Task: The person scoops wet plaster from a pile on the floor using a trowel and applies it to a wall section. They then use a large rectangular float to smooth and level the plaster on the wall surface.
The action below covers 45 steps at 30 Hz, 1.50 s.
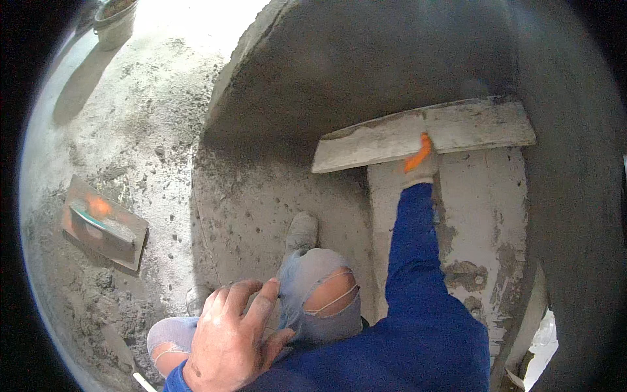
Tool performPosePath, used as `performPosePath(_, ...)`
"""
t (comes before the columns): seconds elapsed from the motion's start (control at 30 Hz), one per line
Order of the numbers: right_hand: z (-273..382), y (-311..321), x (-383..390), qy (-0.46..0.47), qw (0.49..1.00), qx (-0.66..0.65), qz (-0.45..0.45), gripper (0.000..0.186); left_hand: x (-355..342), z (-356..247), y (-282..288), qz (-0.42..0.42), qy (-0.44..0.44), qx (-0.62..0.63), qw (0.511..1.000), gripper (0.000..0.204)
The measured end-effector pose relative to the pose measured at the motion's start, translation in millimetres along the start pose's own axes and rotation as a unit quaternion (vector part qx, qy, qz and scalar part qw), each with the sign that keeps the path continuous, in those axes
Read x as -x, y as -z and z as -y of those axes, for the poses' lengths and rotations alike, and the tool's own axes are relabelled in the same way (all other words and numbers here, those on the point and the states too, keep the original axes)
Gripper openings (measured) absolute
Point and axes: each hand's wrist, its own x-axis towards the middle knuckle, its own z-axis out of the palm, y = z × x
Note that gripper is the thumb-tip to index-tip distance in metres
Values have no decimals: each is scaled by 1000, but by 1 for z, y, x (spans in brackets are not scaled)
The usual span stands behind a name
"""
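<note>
My right hand [419, 171], in a pale glove with orange on it, reaches forward and grips the lower edge of a long whitish board [480, 127]. That board lies crosswise at the foot of a dark grey plastered wall [372, 65], above a white, stained slab [483, 202]. The fingers behind the board are hidden. Nearer to me, my bare left hand [232, 330] hangs over my knees, back of the hand up. Its fingers are loosely bent and apart, with nothing visible in them.
At left, a plastering trowel [124, 245] with a teal-edged handle lies on the mortar-spattered floor. A white-handled tool [140, 379] lies lower left, beside heaped wet mortar [98, 294]. A bucket [116, 26] stands far left. Another grey wall [575, 183] rises close on my right.
</note>
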Motion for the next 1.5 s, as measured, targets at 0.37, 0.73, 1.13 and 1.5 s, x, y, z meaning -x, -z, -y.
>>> performPosePath(0.37, -54, -31, 34, 180, 949, 248, 71, 56, -2, 6, 5, 14, 30, 19, 999, 61)
performPosePath(0.73, -20, 57, -41, -57, 991, -105, 61, 62, -5, 1, -3, 15, 11, 9, 1000, 72)
performPosePath(1.13, -22, 28, -40, 27, 992, 115, 34, 55, -8, 8, 4, 31, 125, 11, 992, 59)
performPosePath(1.5, 0, -4, 50, 226, 697, 672, 110, 48, -11, 4, -13, 39, 109, -56, 992, 73)
